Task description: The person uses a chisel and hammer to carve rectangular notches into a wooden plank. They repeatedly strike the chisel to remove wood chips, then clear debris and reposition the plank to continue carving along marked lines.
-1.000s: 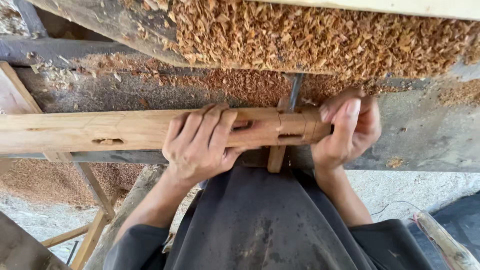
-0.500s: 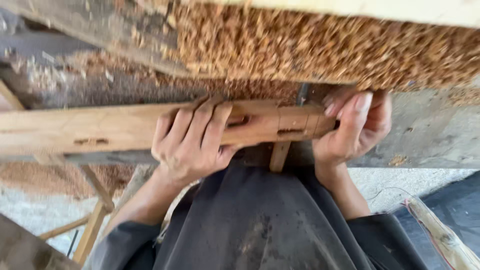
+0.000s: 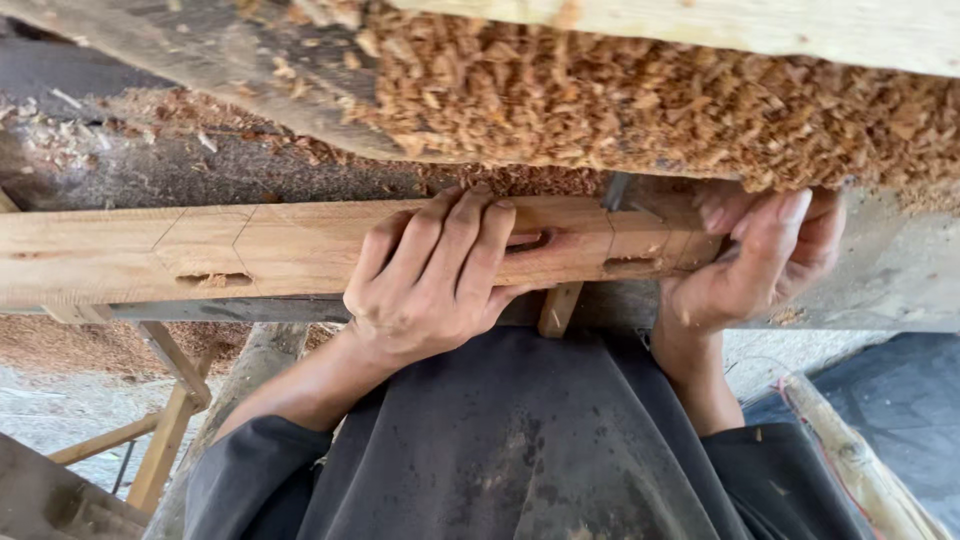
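- Directly below the head camera, one long pale wooden beam (image 3: 300, 250) lies level across the view, running from the left edge to just right of centre.
- Its top face is smooth and light tan, with thin pencil lines drawn across it in angled marks.
- Three narrow slots, or mortises, are cut into that face: one towards the left, one partly under the left hand's fingers, one near the right end.
- Left hand (image 3: 430, 285) lies palm down over the middle of the beam, fingers spread flat across the top and reaching its far edge, thumb tucked under the near edge; it holds the beam in a loose clasp.
- Right hand (image 3: 755, 260) wraps the beam's right end, fingers curled closed around it.
- A short wooden peg (image 3: 558, 308) sticks out beneath the beam, between the two hands.
- Beyond the beam, a large heap of reddish-brown wood shavings (image 3: 640, 105) covers a grey work surface (image 3: 900, 280); more shavings scatter to the left.
- One pale plank (image 3: 760, 25) runs along the top edge of the view.
- Below the hands, the person's dark grey garment (image 3: 520, 450) fills the lower centre.
- Slim wooden frame pieces (image 3: 165, 430) stand at lower left.
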